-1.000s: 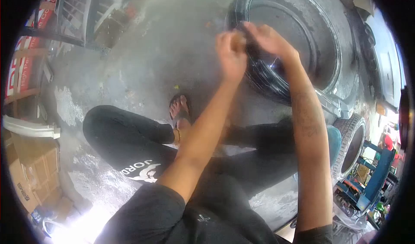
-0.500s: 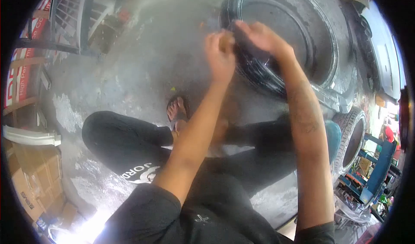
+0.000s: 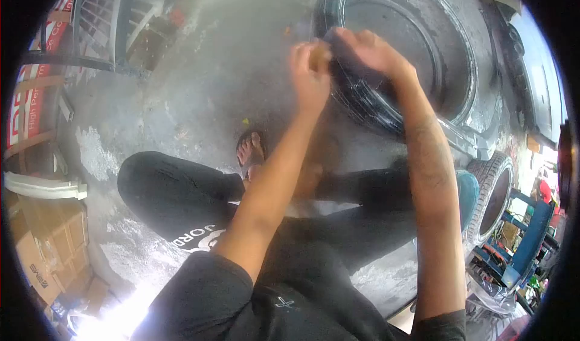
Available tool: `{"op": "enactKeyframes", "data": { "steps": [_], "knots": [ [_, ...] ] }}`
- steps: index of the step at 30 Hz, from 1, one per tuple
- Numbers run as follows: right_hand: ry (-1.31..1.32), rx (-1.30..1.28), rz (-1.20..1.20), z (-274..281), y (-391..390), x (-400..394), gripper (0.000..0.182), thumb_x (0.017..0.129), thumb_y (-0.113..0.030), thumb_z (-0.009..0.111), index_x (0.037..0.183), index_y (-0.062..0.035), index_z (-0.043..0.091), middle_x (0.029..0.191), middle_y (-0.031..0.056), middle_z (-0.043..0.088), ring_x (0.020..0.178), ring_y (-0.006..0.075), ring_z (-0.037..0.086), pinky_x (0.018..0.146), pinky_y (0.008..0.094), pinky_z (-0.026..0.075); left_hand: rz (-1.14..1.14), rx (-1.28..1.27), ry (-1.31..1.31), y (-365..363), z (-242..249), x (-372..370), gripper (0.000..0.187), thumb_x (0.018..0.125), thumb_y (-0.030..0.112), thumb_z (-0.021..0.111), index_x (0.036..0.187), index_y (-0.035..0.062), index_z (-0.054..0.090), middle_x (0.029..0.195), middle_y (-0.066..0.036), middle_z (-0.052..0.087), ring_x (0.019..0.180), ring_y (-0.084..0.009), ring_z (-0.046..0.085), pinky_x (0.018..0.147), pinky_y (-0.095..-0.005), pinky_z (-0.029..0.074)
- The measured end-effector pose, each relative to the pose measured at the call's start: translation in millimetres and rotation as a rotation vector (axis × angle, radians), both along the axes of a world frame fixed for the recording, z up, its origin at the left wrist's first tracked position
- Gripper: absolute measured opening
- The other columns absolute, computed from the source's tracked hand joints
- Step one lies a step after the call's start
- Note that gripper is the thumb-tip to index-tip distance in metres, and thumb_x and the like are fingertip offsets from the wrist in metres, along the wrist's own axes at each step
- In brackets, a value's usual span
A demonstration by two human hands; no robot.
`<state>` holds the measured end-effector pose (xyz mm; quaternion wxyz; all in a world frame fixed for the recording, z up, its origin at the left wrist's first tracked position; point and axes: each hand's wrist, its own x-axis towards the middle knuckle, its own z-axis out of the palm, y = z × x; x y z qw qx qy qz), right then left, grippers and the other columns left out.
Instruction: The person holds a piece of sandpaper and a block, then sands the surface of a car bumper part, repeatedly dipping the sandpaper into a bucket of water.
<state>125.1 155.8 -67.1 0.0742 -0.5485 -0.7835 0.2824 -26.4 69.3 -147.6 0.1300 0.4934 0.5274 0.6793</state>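
Both hands are raised close together at the upper middle, over the left side of a large tire [image 3: 374, 108] lying on the floor. My left hand [image 3: 312, 78] is closed around a small brownish object [image 3: 320, 57], blurred by motion. Just to its right, my right hand [image 3: 374, 52] has its fingers curled against a dark piece [image 3: 350, 57] that I cannot make out clearly. The dark piece is in front of the tire's rim edge. The tire's round opening shows the grey floor.
A second tire [image 3: 489, 199] leans at the right beside a blue metal stand [image 3: 528, 238]. Cardboard boxes [image 3: 54, 244] and a white curved part [image 3: 45, 185] are at the left, below a grey metal rack [image 3: 99, 23]. My sandalled foot [image 3: 251, 150] rests on the floor.
Both hands keep nearly the same pose near each other. The whole view has shifted slightly, with the tire a little farther right in the frame.
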Motion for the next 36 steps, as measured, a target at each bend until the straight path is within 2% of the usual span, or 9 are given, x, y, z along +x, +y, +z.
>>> {"op": "enactKeyframes", "data": {
  "steps": [6,13,15,18,21,24,26,33,36],
  "knots": [
    [-0.009,-0.027,-0.068,5,-6,-3,0.092,0.102,-0.073,0.044,0.109,0.0142,0.071,0.115,0.0419,0.066,0.124,0.0508,0.063,0.104,0.0494,0.049,-0.003,0.005,0.001,8,2,-2,0.027,0.092,0.010,0.078,0.117,0.0024,0.071,0.112,-0.015,0.065,0.108,-0.0326,0.065,0.100,-0.0427,0.051],
    [0.013,-0.107,-0.051,27,-15,-8,0.078,0.108,-0.064,0.039,0.116,0.0061,0.073,0.121,0.0375,0.067,0.117,0.0498,0.066,0.102,0.0533,0.049,0.031,0.011,-0.023,37,5,1,0.027,0.091,0.009,0.078,0.117,0.0032,0.072,0.113,-0.014,0.065,0.109,-0.0322,0.065,0.094,-0.0412,0.054],
    [-0.032,0.139,0.051,21,-19,-3,0.072,0.110,-0.059,0.041,0.110,0.0045,0.075,0.114,0.0352,0.070,0.111,0.0471,0.070,0.094,0.0544,0.052,0.025,-0.010,-0.024,37,13,0,0.025,0.090,0.013,0.079,0.112,0.0032,0.071,0.112,-0.015,0.066,0.109,-0.0327,0.064,0.095,-0.0422,0.053],
    [-0.096,0.146,0.026,0,-4,-4,0.070,0.109,-0.057,0.044,0.100,0.0048,0.076,0.098,0.0338,0.071,0.103,0.0490,0.070,0.086,0.0547,0.053,0.074,-0.029,0.034,32,20,-4,0.012,0.093,0.011,0.071,0.102,0.0038,0.070,0.104,-0.017,0.066,0.105,-0.0356,0.064,0.095,-0.0462,0.051],
    [-0.383,0.299,0.017,27,-51,-7,0.066,0.104,-0.061,0.055,0.136,-0.0039,0.064,0.120,0.0275,0.072,0.113,0.0455,0.069,0.092,0.0527,0.055,-0.020,-0.124,-0.059,22,28,-8,0.022,0.085,0.002,0.070,0.105,0.0058,0.065,0.111,-0.016,0.060,0.108,-0.0381,0.057,0.100,-0.0499,0.045],
    [-0.366,0.424,0.128,-11,-69,24,0.094,0.084,-0.030,0.086,0.161,-0.0097,0.035,0.144,0.0228,0.061,0.122,0.0425,0.066,0.095,0.0508,0.056,0.015,-0.134,-0.147,26,11,-2,0.029,0.083,0.001,0.071,0.110,0.0046,0.062,0.119,-0.016,0.056,0.111,-0.0410,0.055,0.101,-0.0492,0.044],
    [-0.394,0.319,0.038,-21,-59,26,0.091,0.081,-0.008,0.083,0.159,-0.0069,0.036,0.131,0.0279,0.066,0.114,0.0467,0.068,0.092,0.0527,0.056,-0.002,-0.128,-0.169,23,19,0,0.033,0.082,0.000,0.072,0.113,0.0036,0.060,0.121,-0.016,0.054,0.114,-0.0429,0.053,0.102,-0.0495,0.043],
    [-0.180,0.332,0.177,-15,-53,23,0.085,0.078,0.000,0.076,0.155,-0.0001,0.041,0.114,0.0307,0.071,0.105,0.0495,0.068,0.087,0.0558,0.055,0.050,-0.038,-0.139,13,-8,16,0.035,0.085,-0.001,0.074,0.117,0.0034,0.061,0.122,-0.018,0.055,0.118,-0.0406,0.054,0.104,-0.0477,0.045],
    [-0.277,0.301,0.135,-1,-55,16,0.086,0.074,-0.002,0.075,0.154,-0.0002,0.044,0.102,0.0295,0.071,0.096,0.0497,0.068,0.082,0.0573,0.054,0.026,-0.042,-0.094,11,5,16,0.034,0.086,0.000,0.076,0.118,0.0019,0.063,0.119,-0.017,0.059,0.114,-0.0377,0.058,0.102,-0.0457,0.046]
  ]
}}
